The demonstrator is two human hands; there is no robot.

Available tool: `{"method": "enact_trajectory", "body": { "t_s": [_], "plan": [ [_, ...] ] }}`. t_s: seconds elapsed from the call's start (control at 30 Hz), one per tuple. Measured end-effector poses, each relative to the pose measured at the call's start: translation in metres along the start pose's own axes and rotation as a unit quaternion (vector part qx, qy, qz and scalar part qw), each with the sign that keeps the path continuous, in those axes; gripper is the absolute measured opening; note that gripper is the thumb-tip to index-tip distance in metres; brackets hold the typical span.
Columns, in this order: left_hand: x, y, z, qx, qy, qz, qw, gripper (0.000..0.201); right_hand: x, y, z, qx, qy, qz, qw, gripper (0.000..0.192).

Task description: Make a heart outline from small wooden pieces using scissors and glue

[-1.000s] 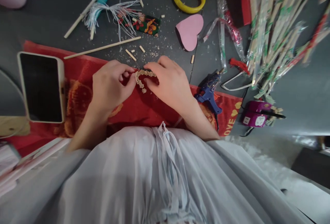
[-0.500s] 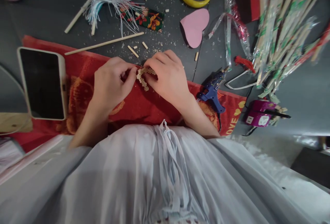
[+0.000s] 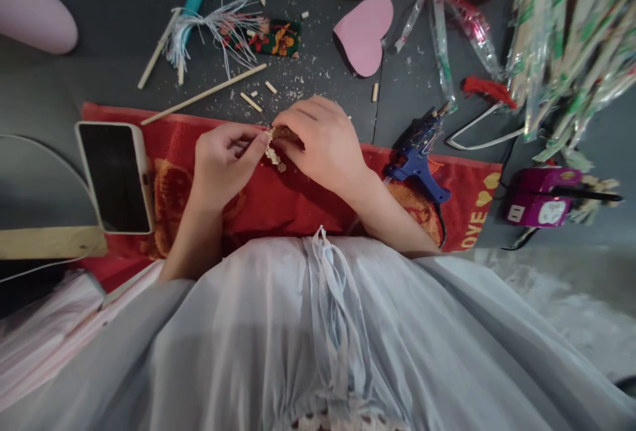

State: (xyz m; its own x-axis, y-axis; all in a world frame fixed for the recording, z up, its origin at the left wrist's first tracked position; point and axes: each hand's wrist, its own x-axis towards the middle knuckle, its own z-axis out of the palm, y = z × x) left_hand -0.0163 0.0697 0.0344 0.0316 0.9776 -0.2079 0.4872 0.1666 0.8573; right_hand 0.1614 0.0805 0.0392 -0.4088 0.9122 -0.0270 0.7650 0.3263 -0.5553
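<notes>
The little strip of wooden bits (image 3: 275, 151) hangs between my hands, its length running down toward me over the red cloth (image 3: 278, 196). My left hand (image 3: 223, 163) pinches its top from the left; my right hand (image 3: 320, 143) pinches it from the right, equally close. Dark table (image 3: 99, 73) beyond, glue gun (image 3: 416, 159) to my right.

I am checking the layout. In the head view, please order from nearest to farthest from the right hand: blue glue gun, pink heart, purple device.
From the right hand:
1. Blue glue gun, beside it to the right, on the red cloth's edge.
2. Pink heart, above, on the dark table.
3. Purple device, far right.
</notes>
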Motion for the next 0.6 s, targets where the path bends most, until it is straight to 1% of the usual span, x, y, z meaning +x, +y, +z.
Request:
{"method": "enact_trajectory", "body": {
  "t_s": [0.1,0.3,0.43,0.53,0.6],
  "plan": [
    [0.002,0.001,0.0,-0.037,0.001,-0.024,0.999,0.031,0.0,0.002,0.003,0.004,0.013,-0.021,1.0,0.02],
    [0.004,0.0,0.0,-0.088,-0.011,-0.061,0.994,0.032,0.0,0.003,0.01,-0.021,0.029,-0.035,0.999,0.022],
    [0.004,0.0,0.001,-0.101,-0.023,-0.091,0.99,0.025,-0.001,0.007,0.019,-0.011,0.051,-0.055,0.997,0.024],
    [0.005,0.0,0.001,-0.109,-0.009,-0.096,0.989,0.015,-0.002,0.011,0.025,0.0,0.067,-0.076,0.995,0.026],
    [0.006,-0.001,0.002,-0.114,-0.007,-0.096,0.989,0.015,-0.002,0.012,0.028,0.0,0.07,-0.082,0.994,0.027]
  ]
}}
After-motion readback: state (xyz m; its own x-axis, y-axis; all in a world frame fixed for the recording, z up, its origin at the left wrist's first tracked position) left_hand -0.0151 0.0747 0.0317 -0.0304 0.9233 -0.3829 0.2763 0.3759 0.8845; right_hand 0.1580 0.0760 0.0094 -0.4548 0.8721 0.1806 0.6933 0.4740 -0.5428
